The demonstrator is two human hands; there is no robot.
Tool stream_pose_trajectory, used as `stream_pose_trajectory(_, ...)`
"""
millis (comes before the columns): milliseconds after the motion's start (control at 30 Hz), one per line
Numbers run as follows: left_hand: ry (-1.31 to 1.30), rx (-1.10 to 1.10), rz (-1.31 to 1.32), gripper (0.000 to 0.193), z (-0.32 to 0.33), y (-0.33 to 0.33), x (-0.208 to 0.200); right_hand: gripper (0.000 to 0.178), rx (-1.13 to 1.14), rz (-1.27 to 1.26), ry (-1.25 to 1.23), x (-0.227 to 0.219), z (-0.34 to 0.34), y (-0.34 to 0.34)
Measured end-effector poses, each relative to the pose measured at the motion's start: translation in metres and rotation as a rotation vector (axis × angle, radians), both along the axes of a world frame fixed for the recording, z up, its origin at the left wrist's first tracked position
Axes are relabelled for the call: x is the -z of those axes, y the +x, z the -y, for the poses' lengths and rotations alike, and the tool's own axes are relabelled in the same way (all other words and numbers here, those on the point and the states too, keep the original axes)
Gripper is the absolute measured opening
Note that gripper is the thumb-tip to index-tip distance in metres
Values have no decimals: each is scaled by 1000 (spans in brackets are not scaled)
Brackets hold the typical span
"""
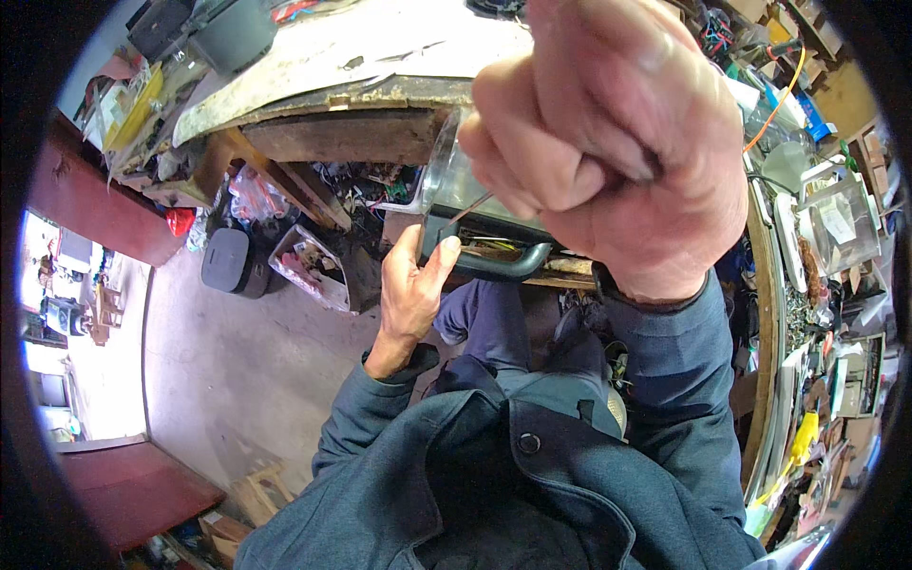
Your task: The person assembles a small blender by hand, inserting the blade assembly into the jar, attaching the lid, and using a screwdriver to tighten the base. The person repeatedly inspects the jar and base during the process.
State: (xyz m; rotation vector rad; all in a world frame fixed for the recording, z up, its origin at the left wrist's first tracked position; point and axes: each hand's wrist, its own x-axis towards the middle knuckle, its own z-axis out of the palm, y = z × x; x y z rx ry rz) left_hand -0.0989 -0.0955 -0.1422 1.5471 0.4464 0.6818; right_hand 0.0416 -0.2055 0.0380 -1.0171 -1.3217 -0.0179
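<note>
My left hand (pixel 413 290) grips the left corner of a black-framed case (pixel 513 271) with a curved black handle and a clear plastic panel. Its thumb presses on the black frame. Close to the camera and partly blurred, my right hand (pixel 617 142) is curled into a fist. From the fist a thin metal shaft (pixel 475 204) slants down to the frame near my left thumb; whatever handle it has is hidden by the fingers. My right hand also covers much of the case's far right side.
A worn workbench (pixel 380 90) with a pale top stands ahead. On the floor to the left are a dark bin (pixel 230 261) and an open carton (pixel 313 271) of scraps. Cluttered shelving with a clear plastic box (pixel 841 228) and a yellow tool (pixel 806 439) lines the right.
</note>
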Motion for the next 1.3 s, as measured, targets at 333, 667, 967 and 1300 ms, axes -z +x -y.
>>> stream_pose_trajectory(333,-46,31,64,26,0,2,0,33,-215,-336,-93,-41,-5,0)
stream_pose_trajectory(667,-138,37,38,24,1,4,5,54,-696,-812,-51,-25,-5,11)
stream_pose_trajectory(967,-131,27,97,23,-3,3,11,48,-127,-92,-519,-61,10,28)
stream_pose_trajectory(1300,-294,76,98,30,3,6,2,20,298,837,-692,-113,48,3)
